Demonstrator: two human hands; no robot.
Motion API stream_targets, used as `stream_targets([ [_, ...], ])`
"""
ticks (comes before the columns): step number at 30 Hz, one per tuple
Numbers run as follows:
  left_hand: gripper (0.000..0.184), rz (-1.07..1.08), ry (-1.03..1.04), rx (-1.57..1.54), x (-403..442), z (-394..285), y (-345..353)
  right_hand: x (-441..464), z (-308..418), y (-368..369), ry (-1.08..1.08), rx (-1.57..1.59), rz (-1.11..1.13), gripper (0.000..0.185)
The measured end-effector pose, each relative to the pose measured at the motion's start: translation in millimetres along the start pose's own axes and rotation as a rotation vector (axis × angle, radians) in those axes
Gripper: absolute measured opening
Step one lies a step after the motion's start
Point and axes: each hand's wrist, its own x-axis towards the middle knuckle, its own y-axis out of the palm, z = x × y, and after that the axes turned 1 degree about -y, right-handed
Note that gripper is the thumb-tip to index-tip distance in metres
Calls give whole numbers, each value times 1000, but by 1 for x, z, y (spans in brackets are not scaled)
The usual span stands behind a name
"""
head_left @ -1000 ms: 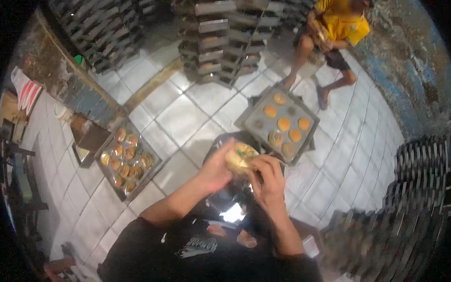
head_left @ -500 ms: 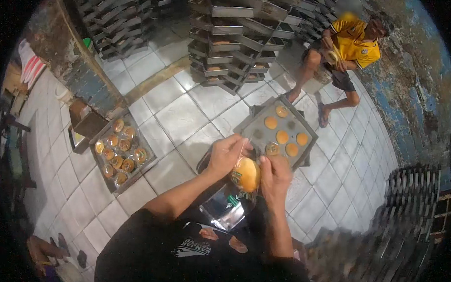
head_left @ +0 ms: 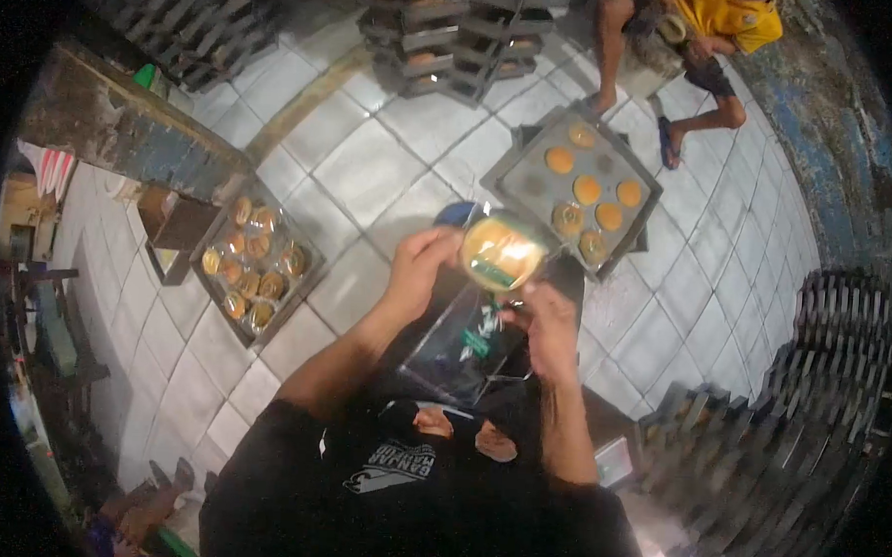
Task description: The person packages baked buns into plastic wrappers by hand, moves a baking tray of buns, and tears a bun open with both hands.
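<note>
Both hands (head_left: 420,271) grasp the wrapped bun (head_left: 503,251), held farther from the shirt (head_left: 291,499) than before.

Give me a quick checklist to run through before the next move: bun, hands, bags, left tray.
1. Bun inside clear bag: ok, glare shows across it.
2. Left hand gripping its side: ok.
3. Right hand firmly gripping: cannot tell, at the lower edge, partly hidden.
4. Bag closed: cannot tell.
5. Spare bags nearby: ok, beside the right hand.
6. Left tray visible: ok, holding wrapped buns.

Peeling wall (head_left: 828,174) beside tiled floor (head_left: 372,158)
</note>
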Motion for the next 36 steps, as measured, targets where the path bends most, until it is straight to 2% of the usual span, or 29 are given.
stream_targets([
  [1,23,146,9,-27,16,13,-10,0,6,0,-114,32,-25,20],
  [2,23,147,-10,-30,20,2,2,5,12,-1,-239,62,-52,20],
  [4,38,80,168,-17,19,-31,41,23,31,-19,-508,-637,-314,22],
  [5,38,85,159,-22,14,-26,39,34,38,-25,-578,-878,-403,21],
  [6,45,168,212,350,2,-21,29,43,37,-31,-577,-883,-410,21],
  [7,54,244,264,723,-11,-16,25,53,29,-41,-672,-1164,-401,27],
  [8,54,235,264,720,-27,-12,26,64,20,-53,-767,-1446,-373,37],
  [9,54,258,360,970,-44,-10,26,63,5,-71,-495,-1392,-223,54],
  [10,55,275,449,1229,-53,-10,23,52,-2,-70,-506,-1388,-198,54],
  [11,55,255,447,1241,-54,-11,18,38,-9,-69,-539,-1297,-124,53],
  [13,41,295,560,1131,-54,-8,11,11,-10,-61,-570,-1202,-64,52],
  [15,29,381,754,1059,-50,-9,11,-23,10,-43,-647,-823,127,46],
  [16,29,404,779,1053,-52,-9,17,-35,17,-43,-666,-827,99,46],
  [18,32,558,561,674,-66,-10,28,-55,27,-44,-338,-820,169,38],
  [19,33,491,372,562,-76,-20,39,-63,31,-46,-193,-743,76,30],
  [20,33,507,391,568,-80,-22,40,-70,37,-46,-215,-740,63,30],
  [22,30,492,24,465,-82,-24,35,-86,54,-42,-271,-540,34,21],
  [23,29,642,49,665,-80,-28,25,-90,61,-27,-352,-461,-84,27],
  [24,22,490,-86,581,-91,-26,28,-90,53,-23,-380,-455,-101,27],
  [26,19,419,-274,335,-103,-34,27,-85,23,-26,-330,-218,-85,38],
  [27,19,404,-260,338,-103,-34,28,-87,7,-34,-141,-224,7,49],
  [28,20,338,-225,429,-105,-31,28,-92,-8,-29,-127,-173,37,34],
  [30,21,239,-226,515,-119,-19,20,-95,-28,-33,-208,-478,-71,18],
  [32,27,188,-85,561,-125,-9,13,-97,-23,-31,-323,-593,-146,16],
  [33,30,169,-115,545,-127,-6,12,-103,-9,-31,-336,-766,-119,17],
  [34,30,189,-103,583,-129,-4,13,-100,-11,-36,-353,-728,-139,17],
  [36,32,163,-99,666,-134,-1,12,-86,-26,-49,-612,-1234,-205,15],
])
